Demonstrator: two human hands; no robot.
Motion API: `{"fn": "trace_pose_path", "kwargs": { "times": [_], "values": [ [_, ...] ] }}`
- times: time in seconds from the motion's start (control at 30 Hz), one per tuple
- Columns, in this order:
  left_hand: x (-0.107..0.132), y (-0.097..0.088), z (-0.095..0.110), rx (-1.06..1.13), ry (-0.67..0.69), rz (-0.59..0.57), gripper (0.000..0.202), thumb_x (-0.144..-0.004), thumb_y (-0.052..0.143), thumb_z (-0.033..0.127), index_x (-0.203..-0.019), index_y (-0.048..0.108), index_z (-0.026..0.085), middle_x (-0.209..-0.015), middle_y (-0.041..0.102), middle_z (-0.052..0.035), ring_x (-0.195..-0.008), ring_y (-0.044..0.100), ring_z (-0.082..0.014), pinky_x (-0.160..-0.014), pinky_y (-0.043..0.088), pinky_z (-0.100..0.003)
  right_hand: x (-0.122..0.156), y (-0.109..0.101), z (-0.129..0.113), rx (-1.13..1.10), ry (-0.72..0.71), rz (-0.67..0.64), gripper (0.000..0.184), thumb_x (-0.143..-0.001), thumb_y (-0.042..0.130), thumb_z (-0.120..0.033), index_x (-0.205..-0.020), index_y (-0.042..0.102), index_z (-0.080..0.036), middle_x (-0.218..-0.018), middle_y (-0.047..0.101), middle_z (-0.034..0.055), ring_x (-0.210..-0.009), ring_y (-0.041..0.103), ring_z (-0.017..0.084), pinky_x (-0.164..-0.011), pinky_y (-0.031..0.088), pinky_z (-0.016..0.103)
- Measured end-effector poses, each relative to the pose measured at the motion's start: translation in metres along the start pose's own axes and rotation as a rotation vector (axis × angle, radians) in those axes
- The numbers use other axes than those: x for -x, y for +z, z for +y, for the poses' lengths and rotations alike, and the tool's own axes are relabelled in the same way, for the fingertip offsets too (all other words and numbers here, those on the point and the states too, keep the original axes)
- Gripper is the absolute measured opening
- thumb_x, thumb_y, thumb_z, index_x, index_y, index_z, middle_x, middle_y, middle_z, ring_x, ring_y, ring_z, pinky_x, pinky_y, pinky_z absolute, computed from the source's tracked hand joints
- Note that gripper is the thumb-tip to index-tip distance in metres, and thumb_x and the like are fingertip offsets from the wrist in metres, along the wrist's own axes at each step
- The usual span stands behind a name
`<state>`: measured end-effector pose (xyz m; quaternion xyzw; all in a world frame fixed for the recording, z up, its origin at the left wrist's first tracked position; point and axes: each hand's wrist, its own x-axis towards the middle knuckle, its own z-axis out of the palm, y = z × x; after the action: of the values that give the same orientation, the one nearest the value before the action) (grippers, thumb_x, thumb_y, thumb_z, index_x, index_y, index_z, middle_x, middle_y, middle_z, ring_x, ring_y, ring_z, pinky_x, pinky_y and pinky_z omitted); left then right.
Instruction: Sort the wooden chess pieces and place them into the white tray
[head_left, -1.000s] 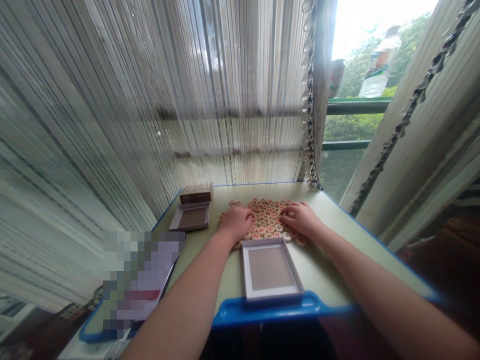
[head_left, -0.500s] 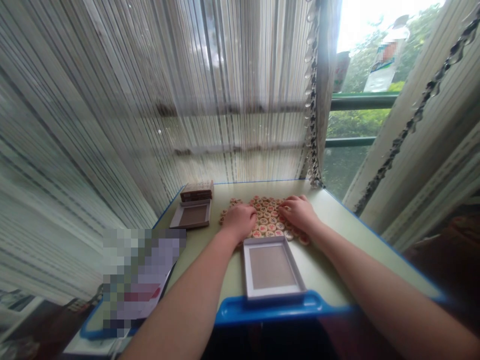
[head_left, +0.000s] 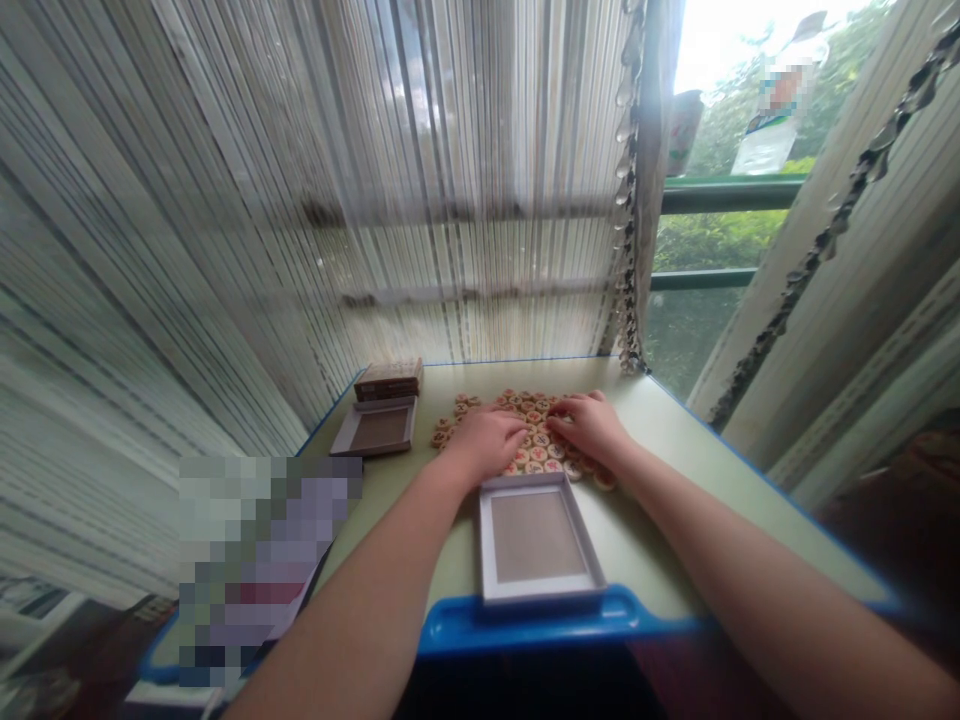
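- Near box (head_left: 536, 538): taken as landmark; white walls, brown floor, seen open side up, set partly over blue tray edge (head_left: 450, 632) of table (head_left: 630, 545).
- Round pieces (head_left: 541, 440): spread flat in a packed cluster on table, just beyond near box; red & dark characters seen on tops. Some pcs partly covered by hands.
- L hand (head_left: 486, 440): laid palm down over L part of cluster, beyond near box's far L corner. Fingers loosely bent, slightly parted; underside hidden, so can't tell if any pc is held.
- R hand (head_left: 589, 425): placed at R side of cluster, beyond & R of near box. Fingers half-open, thumb kept apart from them, tips set at pcs; no pc clamped.
- Gap btwn hands is filled w/ pcs.
- Second box (head_left: 375, 430): open side up, placed L of & beyond near box.
- Stacked boxes (head_left: 388, 378): set right behind second box, farther from near box.
- Blurred item (head_left: 277, 590): L of near box, past L forearm; pixelated, can't be ID'd.
- Curtain (head_left: 487, 120): hung well beyond near box.
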<state>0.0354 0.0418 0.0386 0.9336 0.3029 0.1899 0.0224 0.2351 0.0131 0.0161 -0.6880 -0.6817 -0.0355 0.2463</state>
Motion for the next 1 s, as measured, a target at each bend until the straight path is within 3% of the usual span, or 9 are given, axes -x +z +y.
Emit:
{"fn": "trace_pose_path", "kwargs": {
  "times": [0.17, 0.3, 0.47, 0.63, 0.8, 0.9, 1.0],
  "values": [
    [-0.001, 0.002, -0.001, 0.03, -0.007, -0.08, 0.03, -0.087, 0.044, 0.03, -0.092, 0.072, 0.022, -0.107, 0.069, -0.0004, -0.104, 0.057, -0.0188, -0.097, 0.04, -0.031, 0.0, -0.005, 0.002, 0.099, 0.013, 0.008, 0.029, -0.08, 0.052, -0.043, -0.079, 0.072, -0.022, -0.087, 0.068, 0.0059, -0.084, 0.05, 0.022, -0.079, 0.034, 0.032],
    [0.0, 0.004, -0.007, 0.034, -0.072, -0.014, 0.032, -0.086, 0.043, 0.027, -0.097, 0.071, 0.019, -0.107, 0.068, -0.004, -0.101, 0.058, -0.019, -0.095, 0.043, -0.03, 0.0, -0.005, 0.006, 0.104, 0.003, 0.004, 0.029, -0.083, 0.047, -0.035, -0.08, 0.072, -0.02, -0.088, 0.067, 0.0076, -0.082, 0.051, 0.02, -0.082, 0.033, 0.032],
    [0.001, -0.001, -0.016, 0.005, -0.264, 0.081, 0.036, -0.077, 0.044, 0.011, -0.1, 0.07, 0.019, -0.105, 0.068, -0.004, -0.101, 0.058, -0.0177, -0.096, 0.043, -0.028, 0.0, -0.004, 0.007, 0.027, -0.023, -0.034, 0.026, -0.081, 0.049, -0.034, -0.083, 0.073, -0.024, -0.095, 0.066, 0.0055, -0.088, 0.053, 0.02, -0.085, 0.032, 0.032],
    [0.005, -0.005, -0.021, -0.037, -0.355, 0.077, 0.041, -0.071, 0.045, 0.004, -0.097, 0.072, 0.021, -0.102, 0.069, -0.0039, -0.103, 0.057, -0.0184, -0.095, 0.044, -0.028, 0.003, -0.008, 0.006, 0.015, -0.009, -0.026, 0.027, -0.081, 0.05, -0.036, -0.084, 0.072, -0.021, -0.093, 0.067, 0.0072, -0.087, 0.052, 0.021, -0.085, 0.034, 0.034],
    [0.007, -0.004, -0.019, -0.028, -0.327, -0.032, 0.034, -0.075, 0.05, 0.011, -0.097, 0.071, 0.022, -0.105, 0.069, -0.0043, -0.1, 0.06, -0.0201, -0.091, 0.046, -0.03, 0.011, -0.01, 0.002, -0.072, -0.139, -0.024, 0.026, -0.082, 0.053, -0.039, -0.092, 0.073, -0.025, -0.099, 0.066, 0.0068, -0.095, 0.048, 0.024, -0.084, 0.038, 0.035],
    [0.007, -0.002, -0.013, 0.02, -0.183, -0.041, 0.032, -0.083, 0.047, 0.02, -0.106, 0.068, 0.025, -0.116, 0.065, -0.0009, -0.111, 0.055, -0.0177, -0.101, 0.038, -0.029, 0.015, -0.011, -0.001, -0.082, -0.246, -0.041, 0.022, -0.082, 0.054, -0.037, -0.09, 0.073, -0.027, -0.1, 0.066, 0.0061, -0.099, 0.047, 0.024, -0.085, 0.039, 0.035],
    [0.007, 0.001, -0.008, 0.031, -0.08, -0.106, 0.032, -0.086, 0.044, 0.031, -0.109, 0.066, 0.028, -0.12, 0.063, 0.0011, -0.119, 0.049, -0.0193, -0.106, 0.033, -0.033, 0.016, -0.013, -0.001, -0.061, -0.24, -0.033, 0.02, -0.081, 0.055, -0.032, -0.089, 0.073, -0.026, -0.098, 0.067, 0.0062, -0.097, 0.049, 0.024, -0.086, 0.039, 0.035]
  ]
}}
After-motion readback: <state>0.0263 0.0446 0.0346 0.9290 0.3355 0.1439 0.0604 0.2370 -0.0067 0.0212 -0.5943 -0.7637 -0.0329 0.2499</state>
